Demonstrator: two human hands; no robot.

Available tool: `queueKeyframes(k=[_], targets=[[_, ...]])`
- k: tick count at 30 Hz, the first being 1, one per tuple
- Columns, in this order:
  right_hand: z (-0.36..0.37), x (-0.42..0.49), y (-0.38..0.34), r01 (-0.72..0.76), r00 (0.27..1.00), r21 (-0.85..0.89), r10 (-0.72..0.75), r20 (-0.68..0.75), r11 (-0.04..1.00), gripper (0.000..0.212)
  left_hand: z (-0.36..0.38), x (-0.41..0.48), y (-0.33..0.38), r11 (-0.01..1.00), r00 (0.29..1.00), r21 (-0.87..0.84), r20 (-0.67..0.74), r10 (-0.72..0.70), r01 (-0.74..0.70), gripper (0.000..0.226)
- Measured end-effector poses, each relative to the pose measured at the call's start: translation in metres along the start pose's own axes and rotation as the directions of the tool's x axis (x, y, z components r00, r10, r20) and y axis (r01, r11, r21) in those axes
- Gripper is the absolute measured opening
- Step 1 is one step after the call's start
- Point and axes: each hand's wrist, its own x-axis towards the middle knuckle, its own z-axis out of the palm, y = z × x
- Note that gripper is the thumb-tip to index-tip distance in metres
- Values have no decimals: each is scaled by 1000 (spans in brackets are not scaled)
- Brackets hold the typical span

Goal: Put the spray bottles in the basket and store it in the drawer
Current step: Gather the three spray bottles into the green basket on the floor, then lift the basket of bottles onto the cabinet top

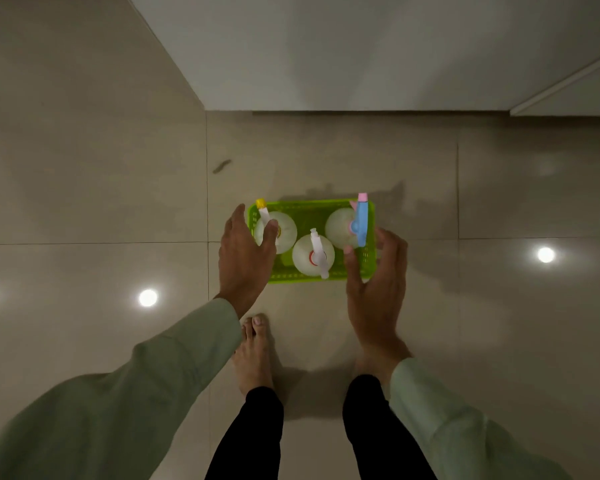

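Note:
A bright green plastic basket stands on the tiled floor in front of me. Three round white spray bottles stand upright in it: one with a yellow-tipped nozzle at the left, one with a white sprayer in the middle front, and one with a blue and pink sprayer at the right. My left hand straddles the basket's left end, fingers outside and thumb over the left bottle. At the right end my right hand does the same. Both hands look spread, not clamped.
A white cabinet front rises just beyond the basket, with a seam at the right. My bare left foot stands just behind the basket. A dark smudge marks the floor at the left. Ceiling lights reflect in the glossy tiles.

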Motion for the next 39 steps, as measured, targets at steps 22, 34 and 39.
queueKeyframes(k=[22,34,39], targets=[[31,63,11,0,969,-221,55,241,975,23,20,19,0,936,973,283,-31,228,-210,24],[37,65,11,23,978,-203,20,207,979,22,23,19,0,931,957,259,-63,282,-257,31],[39,64,8,20,980,-189,19,198,982,21,26,18,0,935,956,230,-57,289,-269,33]])
